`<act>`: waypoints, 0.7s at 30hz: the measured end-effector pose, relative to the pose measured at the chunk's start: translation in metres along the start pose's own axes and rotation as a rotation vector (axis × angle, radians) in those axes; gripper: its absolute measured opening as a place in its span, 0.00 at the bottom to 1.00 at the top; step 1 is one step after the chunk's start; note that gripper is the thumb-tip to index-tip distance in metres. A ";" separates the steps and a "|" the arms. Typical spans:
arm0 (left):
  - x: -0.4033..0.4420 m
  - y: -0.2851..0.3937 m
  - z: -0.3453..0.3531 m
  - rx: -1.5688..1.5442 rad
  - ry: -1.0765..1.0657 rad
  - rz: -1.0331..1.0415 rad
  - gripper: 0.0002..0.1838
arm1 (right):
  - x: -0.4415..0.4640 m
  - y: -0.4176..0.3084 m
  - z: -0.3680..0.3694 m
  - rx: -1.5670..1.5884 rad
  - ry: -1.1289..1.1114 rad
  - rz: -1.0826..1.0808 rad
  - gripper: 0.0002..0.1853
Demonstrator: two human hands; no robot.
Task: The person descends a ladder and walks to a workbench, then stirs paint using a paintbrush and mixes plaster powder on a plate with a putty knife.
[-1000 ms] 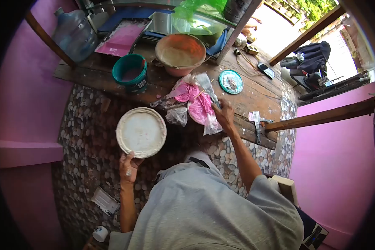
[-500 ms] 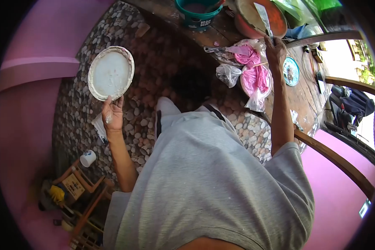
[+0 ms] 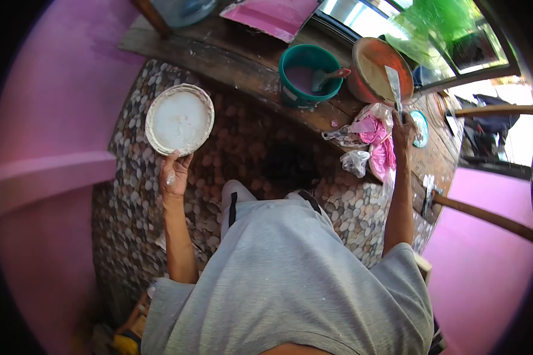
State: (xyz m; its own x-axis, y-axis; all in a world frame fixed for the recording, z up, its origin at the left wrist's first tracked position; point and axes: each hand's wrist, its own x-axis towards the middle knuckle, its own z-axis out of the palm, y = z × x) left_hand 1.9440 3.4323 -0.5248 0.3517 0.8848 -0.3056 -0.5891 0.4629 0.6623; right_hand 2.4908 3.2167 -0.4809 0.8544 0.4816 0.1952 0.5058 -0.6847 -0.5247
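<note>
My left hand (image 3: 175,176) grips the lower rim of a round white lid (image 3: 180,121), whose edge is caked with whitish paste. A pale smear marks the palm side of that hand. On the right, my right hand (image 3: 403,131) is closed round a putty knife (image 3: 392,83), its flat blade pointing up, in front of an orange-red basin (image 3: 364,89). Just left of that wrist lies a pink plastic bag (image 3: 382,155) on the wooden bench, with a crumpled clear bag (image 3: 355,163) and another paste-smeared tool (image 3: 339,136) beside it.
A teal bucket (image 3: 291,94) holding a paintbrush (image 3: 333,75) stands on the wooden bench (image 3: 243,62). Behind it is a pink tray (image 3: 270,19). A turquoise lid (image 3: 420,129) lies right of my right hand. Pink walls (image 3: 47,106) flank the pebble-patterned floor (image 3: 130,219).
The view has tilted up, showing more of the bench, the pink tray and the whole bucket. Both hands keep their holds on the lid and the putty knife.
</note>
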 end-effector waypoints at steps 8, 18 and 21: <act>0.078 0.093 -0.001 0.277 -0.149 -0.175 0.20 | -0.016 -0.070 0.011 -0.262 0.068 0.144 0.23; 0.139 0.112 -0.011 0.171 -0.182 -0.367 0.21 | 0.043 -0.079 0.014 -0.583 -0.007 0.154 0.18; 0.155 0.109 -0.005 0.167 -0.218 -0.374 0.22 | 0.071 -0.060 0.017 -0.734 -0.110 0.158 0.15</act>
State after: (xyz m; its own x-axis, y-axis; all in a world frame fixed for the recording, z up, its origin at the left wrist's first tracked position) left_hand 1.9309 3.6200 -0.5030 0.6732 0.6188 -0.4048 -0.2741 0.7173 0.6406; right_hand 2.5192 3.3011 -0.4500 0.9259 0.3731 0.0592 0.3607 -0.9198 0.1546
